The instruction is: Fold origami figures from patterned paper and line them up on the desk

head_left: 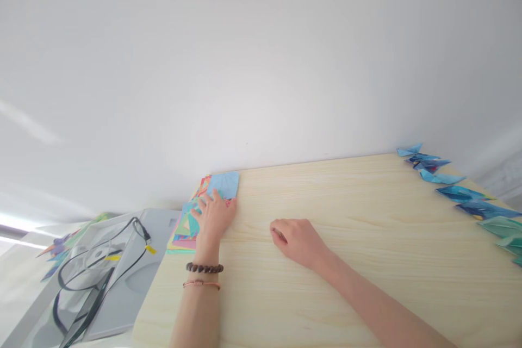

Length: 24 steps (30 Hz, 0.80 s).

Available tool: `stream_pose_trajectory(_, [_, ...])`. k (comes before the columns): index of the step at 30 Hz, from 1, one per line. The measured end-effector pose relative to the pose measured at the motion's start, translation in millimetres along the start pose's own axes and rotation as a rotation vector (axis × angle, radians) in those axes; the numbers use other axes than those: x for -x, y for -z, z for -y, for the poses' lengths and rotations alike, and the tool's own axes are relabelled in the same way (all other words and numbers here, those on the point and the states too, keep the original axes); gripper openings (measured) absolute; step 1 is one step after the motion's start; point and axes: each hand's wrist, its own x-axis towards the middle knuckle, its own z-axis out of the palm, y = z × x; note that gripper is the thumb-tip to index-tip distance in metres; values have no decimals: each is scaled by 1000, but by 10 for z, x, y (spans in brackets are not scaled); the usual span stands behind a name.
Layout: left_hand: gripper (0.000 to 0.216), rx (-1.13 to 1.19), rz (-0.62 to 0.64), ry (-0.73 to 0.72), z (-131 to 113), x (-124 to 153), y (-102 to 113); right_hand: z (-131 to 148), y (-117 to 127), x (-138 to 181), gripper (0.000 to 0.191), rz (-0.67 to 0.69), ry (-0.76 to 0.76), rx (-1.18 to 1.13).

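My left hand [212, 216] lies flat with its fingers spread on a stack of coloured paper sheets [184, 231] at the far left of the wooden table [367, 250]. A light blue sheet [225, 184] sits on top of the stack, just beyond the fingertips. Two bracelets are on that wrist. My right hand [297, 240] rests on the bare wood in the middle of the table, fingers curled under, with nothing seen in it.
A row of folded blue and green paper figures [460, 193] runs along the table's right edge. Left of the table stands a grey case [122, 293] with a black cable [101, 261] on it. More folded paper figures [57, 247] lie beyond it. A white wall rises behind.
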Motion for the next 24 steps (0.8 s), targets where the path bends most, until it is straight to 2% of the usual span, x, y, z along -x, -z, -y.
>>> stream_pose_trajectory(3, [57,-1,80,-62,35,-19,9,-15,-27,-124,17,-29,-58,-101])
stream_pose_trajectory(6, [48,24,90,-126,4,-14,67,-83,0,-144,15,-36,-114,-319])
stream_pose_trajectory(9, [43,33,59,-113,-27,-10,159,-144,18,-148,16,-76,-180,-535])
stream_pose_trajectory(11, [40,64,-42,-124,-66,10,222,-164,26,-164,19,-118,-224,-642])
stream_pose_trajectory(13, [38,131,-199,-174,-144,64,262,-175,46,-191,24,-117,-275,-768])
stream_pose_trajectory(15, [35,240,-331,-298,-265,158,254,-192,89,-219,36,-83,-337,-949])
stream_pose_trajectory(17, [31,355,-370,-501,-416,286,192,-224,142,-245,49,-57,-384,-1181])
stream_pose_trajectory(19, [27,443,-270,-749,-571,430,98,-267,184,-263,57,-44,-387,-1394])
stream_pose_trajectory(21, [25,532,-96,-958,-700,565,10,-311,196,-272,54,-70,-371,-1497])
stream_pose_trajectory(23, [28,625,99,-1046,-779,660,-45,-349,186,-274,45,-143,-371,-1455])
stream_pose_trajectory(24, [26,678,130,-1029,-799,683,-57,-367,180,-271,41,-183,-379,-1404])
